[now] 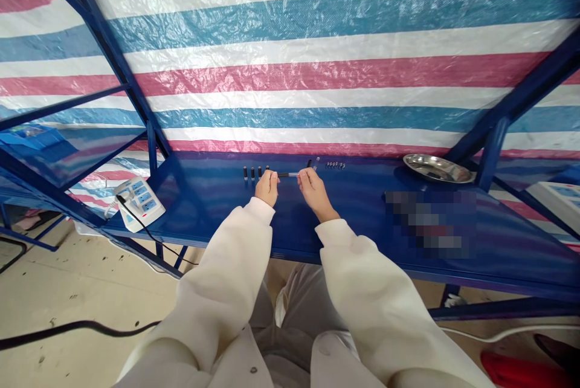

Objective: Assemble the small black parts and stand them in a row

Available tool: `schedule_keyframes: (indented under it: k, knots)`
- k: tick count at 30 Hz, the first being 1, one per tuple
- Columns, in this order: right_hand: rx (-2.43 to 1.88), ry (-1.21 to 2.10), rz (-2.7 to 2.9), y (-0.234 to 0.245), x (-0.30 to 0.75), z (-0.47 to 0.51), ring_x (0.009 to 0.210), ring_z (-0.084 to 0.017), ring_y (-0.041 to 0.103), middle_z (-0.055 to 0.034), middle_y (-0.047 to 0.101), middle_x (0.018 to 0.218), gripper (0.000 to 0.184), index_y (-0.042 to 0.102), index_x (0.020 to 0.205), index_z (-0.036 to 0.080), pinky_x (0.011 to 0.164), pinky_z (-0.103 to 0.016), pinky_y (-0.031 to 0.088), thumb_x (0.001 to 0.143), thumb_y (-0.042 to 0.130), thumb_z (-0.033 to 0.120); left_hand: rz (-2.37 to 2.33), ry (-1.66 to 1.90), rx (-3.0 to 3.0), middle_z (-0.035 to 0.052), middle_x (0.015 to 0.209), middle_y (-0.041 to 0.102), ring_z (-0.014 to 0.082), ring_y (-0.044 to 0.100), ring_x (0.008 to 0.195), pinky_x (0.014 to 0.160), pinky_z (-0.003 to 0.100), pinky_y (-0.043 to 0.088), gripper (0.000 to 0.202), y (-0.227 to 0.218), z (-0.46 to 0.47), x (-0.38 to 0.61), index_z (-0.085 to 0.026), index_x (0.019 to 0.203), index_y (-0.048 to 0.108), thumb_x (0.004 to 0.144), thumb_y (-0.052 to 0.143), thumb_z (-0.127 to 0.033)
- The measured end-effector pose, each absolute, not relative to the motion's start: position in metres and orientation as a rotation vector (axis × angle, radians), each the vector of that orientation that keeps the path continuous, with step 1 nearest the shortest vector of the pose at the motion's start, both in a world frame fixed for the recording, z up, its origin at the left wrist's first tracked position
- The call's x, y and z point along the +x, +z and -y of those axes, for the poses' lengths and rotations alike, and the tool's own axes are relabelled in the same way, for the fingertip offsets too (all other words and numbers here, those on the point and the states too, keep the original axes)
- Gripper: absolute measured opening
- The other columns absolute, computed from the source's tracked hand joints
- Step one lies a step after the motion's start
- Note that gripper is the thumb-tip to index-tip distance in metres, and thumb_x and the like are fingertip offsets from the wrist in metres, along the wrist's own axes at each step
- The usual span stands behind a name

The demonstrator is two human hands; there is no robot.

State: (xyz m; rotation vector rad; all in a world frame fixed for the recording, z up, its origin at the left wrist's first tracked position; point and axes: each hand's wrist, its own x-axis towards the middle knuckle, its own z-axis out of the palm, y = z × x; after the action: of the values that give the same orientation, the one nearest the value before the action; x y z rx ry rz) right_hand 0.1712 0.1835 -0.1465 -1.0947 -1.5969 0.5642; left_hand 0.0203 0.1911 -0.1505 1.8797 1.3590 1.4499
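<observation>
My left hand (267, 187) and my right hand (313, 190) are raised over the blue table, closed on the two ends of a slim pen (289, 174). It lies level between them, dark toward the left and clear or silvery toward the right. Several short black cylinders (252, 173) stand in a row just left of my left hand; one is partly covered by it. Behind my right hand are a small black piece (309, 163) and a clear piece (317, 162). Several small shiny metal parts (335, 165) are lined up farther right.
A round metal dish (438, 169) sits at the table's back right, with a blurred-out object (428, 225) in front. On the left lies a white power strip (140, 202) with a black cord. Blue frame posts (496, 146) and a striped sheet (317, 80) bound the table (203, 194).
</observation>
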Motion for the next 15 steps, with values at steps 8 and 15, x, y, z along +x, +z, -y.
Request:
schedule_keyframes:
  k: [8,15]
  knots:
    - [-1.103,0.330,1.845,-0.148,0.172,-0.185,0.078,-0.017,0.057,-0.0063,0.060,0.092,0.024,0.056,0.098,0.020,0.072,-0.029,0.045,0.088,0.041,0.036,-1.337,1.579,1.876,-0.0001,0.072,0.058,0.0082,0.055,0.057,0.061,0.022,0.045,0.020,-0.152,-0.195,0.018,-0.020,0.085,0.047,0.090,0.034,-0.034]
    - [-1.382,0.149,1.897,-0.157,0.178,-0.189,0.079,-0.019,0.056,-0.0077,0.057,0.093,0.018,0.061,0.089,0.019,0.067,-0.029,0.044,0.085,0.045,0.026,-1.400,1.612,1.826,0.0015,0.072,0.060,0.0103,0.057,0.062,0.064,0.023,0.046,0.019,-0.153,-0.198,0.017,-0.018,0.090,0.054,0.087,0.043,-0.033]
